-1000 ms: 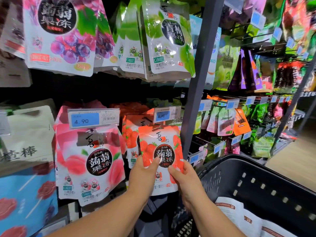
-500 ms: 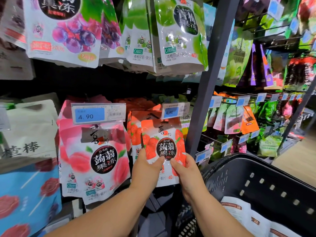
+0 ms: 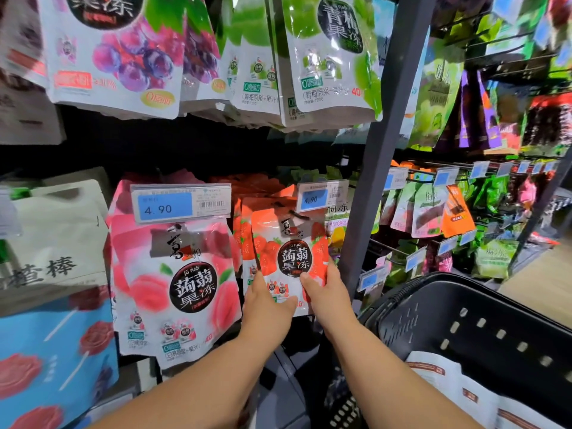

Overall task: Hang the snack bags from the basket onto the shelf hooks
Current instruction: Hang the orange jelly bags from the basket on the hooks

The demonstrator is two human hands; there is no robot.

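A red strawberry jelly bag [image 3: 289,243] is held up against the row of like bags on the lower shelf hook, just under a blue 4.90 price tag [image 3: 322,196]. My left hand [image 3: 266,305] grips its lower left edge, thumb across the front. My right hand [image 3: 325,292] pinches its lower right corner. The hook itself is hidden behind the bag and the tag. At the lower right stands the black perforated basket [image 3: 464,320], with white snack bags [image 3: 458,391] lying in it.
A pink peach jelly bag [image 3: 176,280] hangs to the left. Grape bags [image 3: 114,57] and green plum bags [image 3: 328,57] hang above. A grey shelf post [image 3: 371,168] rises right of my hands. More hooks with bags fill the right bay.
Both hands have lifted the strawberry bag higher and closer to the shelf, so its top now lies just below the price tag. The view has drawn nearer to the shelf.
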